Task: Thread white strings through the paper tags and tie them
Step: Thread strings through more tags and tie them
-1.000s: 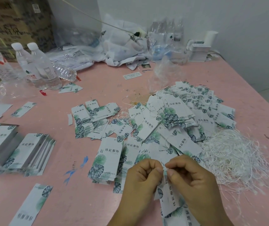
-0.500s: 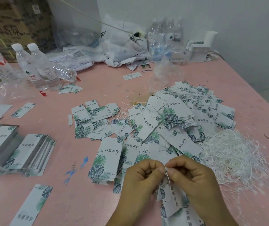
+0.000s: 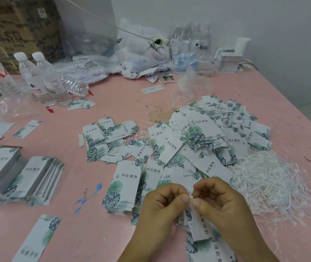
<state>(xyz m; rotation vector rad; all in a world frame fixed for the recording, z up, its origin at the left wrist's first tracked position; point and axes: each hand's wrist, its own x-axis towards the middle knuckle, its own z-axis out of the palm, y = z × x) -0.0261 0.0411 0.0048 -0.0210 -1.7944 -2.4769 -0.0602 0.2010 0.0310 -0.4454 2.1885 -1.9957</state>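
White string [image 3: 190, 197] end pinched betw. both thumbs, L hand [image 3: 162, 207] & R hand [image 3: 220, 203] curled tight, tag [image 3: 198, 225] hanging below over counter [image 3: 113, 99]; risk: short end slips from grip before knot, or snags loose strings [image 3: 269, 186].

Pink surface [image 3: 113, 233], scuffed, blue marks near middle. On it: loose heap of leaf-print paper tags [image 3: 203, 140] centre-right; tangle of white strings [image 3: 268, 184] just right of heap; stacked tags [image 3: 28, 176] left; water bottles [image 3: 43, 80] far left; plastic bags [image 3: 141, 59] at back.
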